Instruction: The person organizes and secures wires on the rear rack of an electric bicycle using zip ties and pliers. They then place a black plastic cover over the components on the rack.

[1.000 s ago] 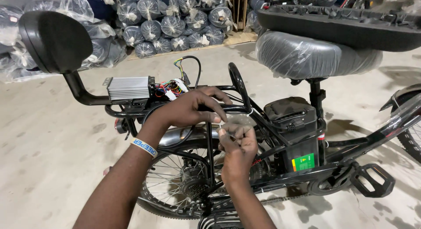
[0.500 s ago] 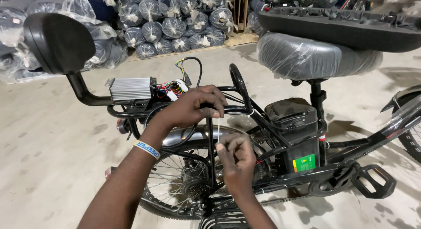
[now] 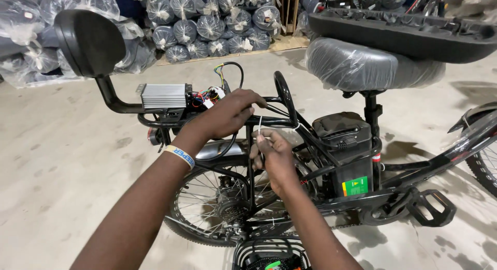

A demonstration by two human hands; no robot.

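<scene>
A single thin white cable tie (image 3: pixel 260 126) stood nearly upright beside the black rack tube (image 3: pixel 269 123) behind the seat, its long axis vertical and its free end pointing up. The right hand (image 3: pixel 273 157), reaching up from below, pinched its lower part between the fingertips. The left hand (image 3: pixel 228 115) lay palm-down, fingers curled around the tube just beside the one silver controller box (image 3: pixel 163 96).
</scene>
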